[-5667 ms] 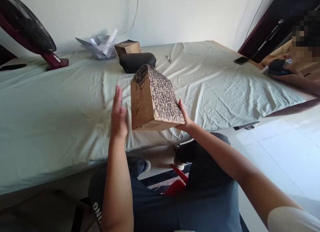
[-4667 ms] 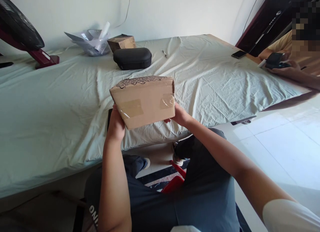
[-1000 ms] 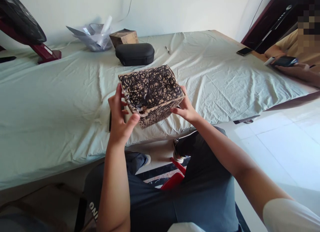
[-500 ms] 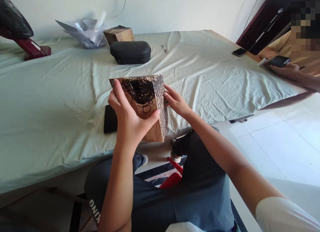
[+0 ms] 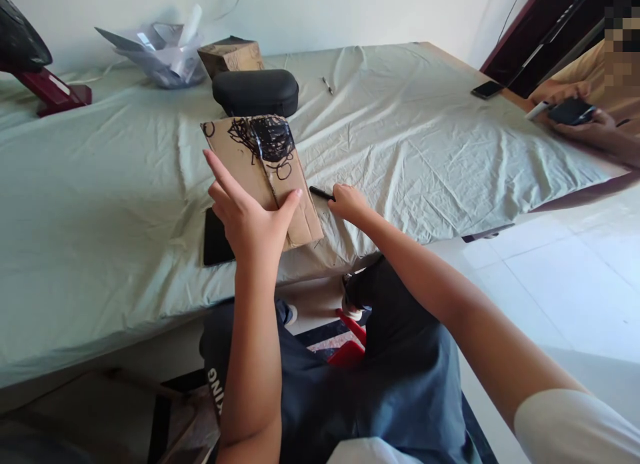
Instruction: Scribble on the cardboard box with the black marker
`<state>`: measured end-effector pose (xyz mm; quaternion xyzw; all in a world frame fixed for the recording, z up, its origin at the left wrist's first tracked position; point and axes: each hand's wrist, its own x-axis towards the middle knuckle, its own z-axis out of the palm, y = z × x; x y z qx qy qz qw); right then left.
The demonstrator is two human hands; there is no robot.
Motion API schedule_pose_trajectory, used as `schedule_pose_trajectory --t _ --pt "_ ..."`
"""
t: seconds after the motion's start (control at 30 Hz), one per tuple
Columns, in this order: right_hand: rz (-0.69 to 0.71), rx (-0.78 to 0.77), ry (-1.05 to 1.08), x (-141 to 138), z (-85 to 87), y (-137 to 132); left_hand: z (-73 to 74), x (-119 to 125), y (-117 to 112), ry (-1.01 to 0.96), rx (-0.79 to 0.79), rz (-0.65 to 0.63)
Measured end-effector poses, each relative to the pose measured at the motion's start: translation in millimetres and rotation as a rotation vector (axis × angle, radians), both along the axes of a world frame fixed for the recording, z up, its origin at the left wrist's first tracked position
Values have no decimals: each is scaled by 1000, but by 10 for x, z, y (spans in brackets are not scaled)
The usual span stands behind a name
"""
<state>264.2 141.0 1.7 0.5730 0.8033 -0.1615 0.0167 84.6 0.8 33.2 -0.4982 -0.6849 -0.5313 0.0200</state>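
Left hand (image 5: 255, 225) spread, thumb and fingers splayed over scribbled cardboard box (image 5: 264, 171), which is by the near edge of the table (image 5: 125, 211). Right hand (image 5: 350, 203) pinches black marker (image 5: 321, 193) just right of box. Dark flat object (image 5: 216, 243) near same edge, left of box. Black case (image 5: 255, 92) just beyond box.

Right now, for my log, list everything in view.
box: 1, brown, centre
pen: 1, black, beside box
slab: 1, black, box's left
case: 1, black, behind box
carton: 1, brown, back
container: 1, translucent, back
fan: 1, dark, left
loose pen: 1, black-white, back
phone: 1, black, right
cloth: 1, green, centre
furniture: 1, dark, right
bystander: 1, tan top, right
plastic item: 1, red, below
left hand: 1, on box
right hand: 1, holding pen
legs: 2, dark trousers, below
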Motion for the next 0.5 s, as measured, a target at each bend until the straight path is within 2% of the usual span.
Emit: schedule_pose_trajectory --t 0.2,0.4,0.5 --pt "-14 -33 11 -49 74 -28 -1 -15 11 -28 -23 42" --pt "-96 -33 104 -114 41 20 -8 -6 -21 -21 -28 43" --pt "-87 -32 170 -115 22 61 -24 4 -20 -23 -34 42"
